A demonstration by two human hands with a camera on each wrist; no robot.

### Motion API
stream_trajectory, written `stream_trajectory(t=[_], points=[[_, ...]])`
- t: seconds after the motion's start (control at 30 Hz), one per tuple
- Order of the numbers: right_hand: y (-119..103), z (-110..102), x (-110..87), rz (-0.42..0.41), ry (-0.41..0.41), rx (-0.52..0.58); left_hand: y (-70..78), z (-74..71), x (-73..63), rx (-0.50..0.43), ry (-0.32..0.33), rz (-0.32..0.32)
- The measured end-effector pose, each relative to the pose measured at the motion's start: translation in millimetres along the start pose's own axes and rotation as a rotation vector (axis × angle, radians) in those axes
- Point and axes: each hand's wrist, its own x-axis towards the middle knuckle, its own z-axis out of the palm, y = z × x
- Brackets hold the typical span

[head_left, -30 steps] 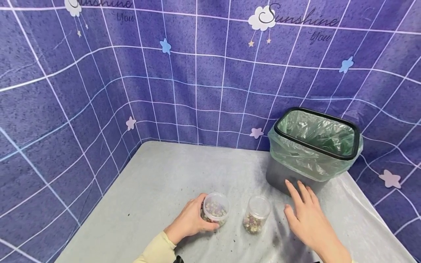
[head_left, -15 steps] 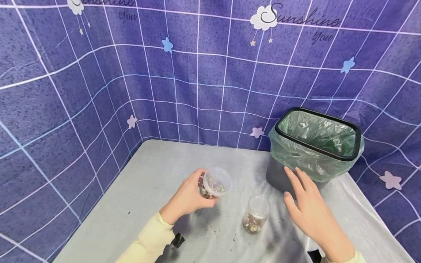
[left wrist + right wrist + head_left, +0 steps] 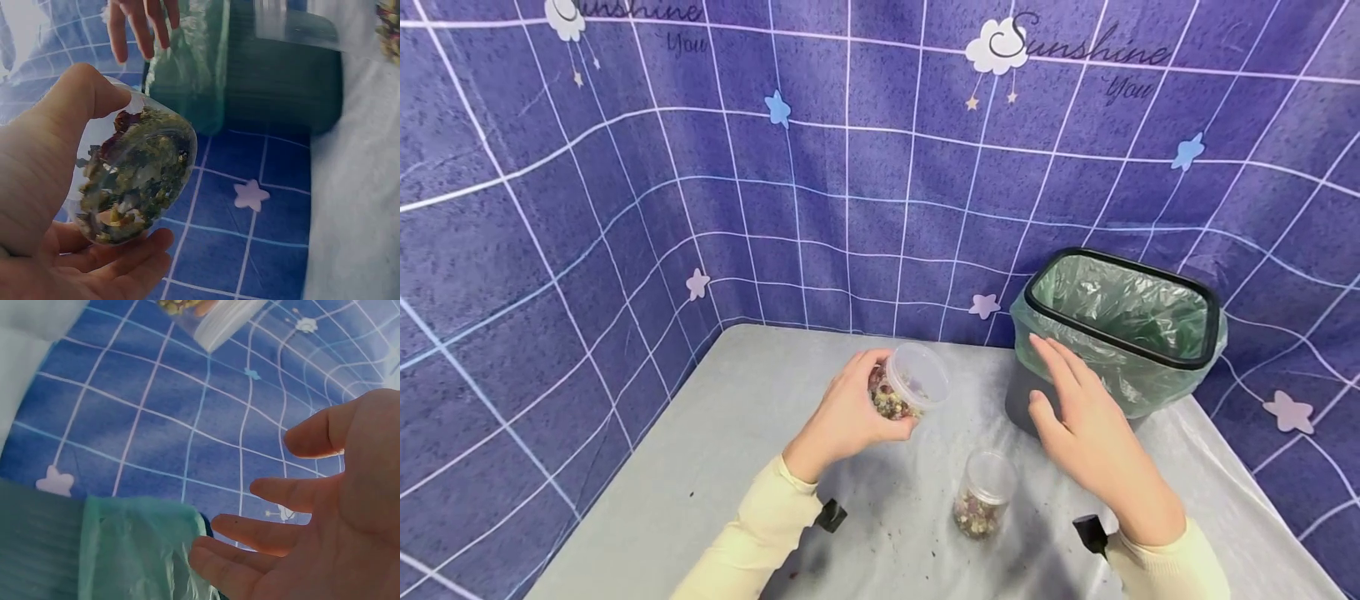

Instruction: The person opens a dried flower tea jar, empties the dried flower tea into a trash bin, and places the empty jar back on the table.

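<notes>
My left hand (image 3: 857,406) grips a clear plastic jar (image 3: 917,377) of dried flower tea, fingers and thumb round its side. It is held above the table and tilted to the right. In the left wrist view the mixed dried petals and buds (image 3: 134,178) show through the jar's bottom. A second clear jar (image 3: 985,493), partly filled with a similar dried mix, stands upright on the table below. My right hand (image 3: 1093,433) hovers with extended fingers in front of the bin, holding nothing; the right wrist view shows its spread fingers (image 3: 259,534).
At the back right stands a grey bin (image 3: 1022,400) with a black rim and a green plastic liner (image 3: 1075,367). The grey-covered table (image 3: 775,367) has small dark crumbs scattered on it. A purple grid-patterned curtain (image 3: 880,167) hangs behind and at both sides.
My left hand has lifted the jar off the table, moved it away from me and a little right, and tilted it. My right hand has moved slightly forward and left.
</notes>
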Motion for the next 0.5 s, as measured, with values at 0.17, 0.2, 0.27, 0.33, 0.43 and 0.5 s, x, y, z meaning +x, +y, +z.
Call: stream_trajectory(t=[0.17, 0.2, 0.27, 0.33, 0.43, 0.5], points=[[-4.0, 3.3, 10.8, -0.025, 0.012, 0.030, 12.1, 6.7, 9.7, -0.003, 0.007, 0.071], [-4.8, 4.8, 12.3, -0.031, 0.012, 0.044, 13.9, 8.3, 10.9, 0.000, 0.008, 0.086], [-5.8, 8.8, 14.7, -0.042, 0.016, 0.077, 16.7, 11.4, 12.8, 0.001, 0.012, 0.108], [-5.8, 13.0, 17.3, -0.046, 0.012, 0.119, 19.2, 14.4, 14.6, -0.001, 0.012, 0.128], [-5.8, 18.6, 21.8, -0.038, -0.002, 0.168, 21.9, 18.4, 16.8, -0.015, 0.011, 0.155], [-5.8, 21.7, 24.9, -0.030, -0.019, 0.191, 23.8, 20.3, 18.3, -0.025, 0.013, 0.180]])
